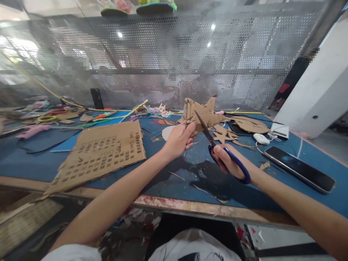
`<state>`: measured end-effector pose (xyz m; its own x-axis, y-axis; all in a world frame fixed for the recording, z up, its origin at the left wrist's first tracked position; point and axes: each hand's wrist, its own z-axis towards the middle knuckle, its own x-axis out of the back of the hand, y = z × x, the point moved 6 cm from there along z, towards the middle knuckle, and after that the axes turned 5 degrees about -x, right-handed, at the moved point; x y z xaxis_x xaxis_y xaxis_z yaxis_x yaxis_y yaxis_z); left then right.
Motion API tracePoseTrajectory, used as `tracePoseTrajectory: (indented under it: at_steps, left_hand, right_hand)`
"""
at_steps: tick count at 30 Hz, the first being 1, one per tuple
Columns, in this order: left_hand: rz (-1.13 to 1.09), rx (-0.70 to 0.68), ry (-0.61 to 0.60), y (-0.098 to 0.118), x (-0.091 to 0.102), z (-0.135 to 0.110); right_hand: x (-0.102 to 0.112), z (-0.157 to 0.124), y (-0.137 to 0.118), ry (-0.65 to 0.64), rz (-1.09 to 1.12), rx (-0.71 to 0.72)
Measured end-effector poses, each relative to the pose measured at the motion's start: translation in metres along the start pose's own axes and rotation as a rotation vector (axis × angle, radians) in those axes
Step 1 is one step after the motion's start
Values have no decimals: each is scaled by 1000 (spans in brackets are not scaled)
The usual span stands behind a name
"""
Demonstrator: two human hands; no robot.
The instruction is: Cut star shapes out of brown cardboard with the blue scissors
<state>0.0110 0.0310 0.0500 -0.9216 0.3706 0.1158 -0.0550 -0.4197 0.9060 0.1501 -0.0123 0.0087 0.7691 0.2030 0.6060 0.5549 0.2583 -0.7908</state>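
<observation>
My left hand (179, 140) grips a piece of brown cardboard (202, 110) by its lower left part, raised above the blue tabletop. The piece has pointed, star-like arms on its right side and a straight edge on its left. In my right hand (227, 159) is a pair of scissors (240, 168) with dark blue handles, fingers closed round the loops. Their dark blades point up and left and overlap the cardboard; whether they bite into it I cannot tell. Under the held piece, small cardboard stars (224, 136) lie on the table.
A large printed cardboard sheet (108, 152) lies left on the blue table (163, 181). To the right are a smartphone (300, 168), a white earphone case (261, 139) and cardboard offcuts (248, 124). Coloured cords (160, 110) lie behind. A perforated metal screen (163, 54) closes the back; a person (292, 78) stands beyond.
</observation>
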Motion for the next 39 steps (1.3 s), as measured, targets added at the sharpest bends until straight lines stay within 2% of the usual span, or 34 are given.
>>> tracePoseTrajectory:
  at_steps: [5, 10, 13, 18, 26, 30, 33, 35, 39]
  left_hand:
    - [-30, -15, -25, 2, -2, 0]
    - [38, 14, -81, 2, -4, -2]
    - [72, 16, -82, 3, -6, -4]
    - [51, 21, -67, 2, -7, -5]
    - [64, 14, -104, 3, -7, -4]
    - [2, 39, -96, -1, -7, -2]
    - [-63, 36, -54, -5, -5, 3]
    - [-114, 25, 36, -7, 3, 8]
    - [-236, -59, 453, -8, 48, 15]
  right_hand:
    - [5, -2, -7, 47, -25, 24]
    - [3, 1, -11, -35, -49, 74]
    - [4, 2, -13, -18, -51, 111]
    - [2, 0, -7, 11, -54, 59]
    - [3, 0, -4, 105, -63, 58]
    - [-1, 4, -3, 63, -7, 28]
    - [0, 10, -7, 1, 9, 38]
    - [7, 16, -5, -5, -48, 47]
    - [31, 28, 19, 41, -219, 17]
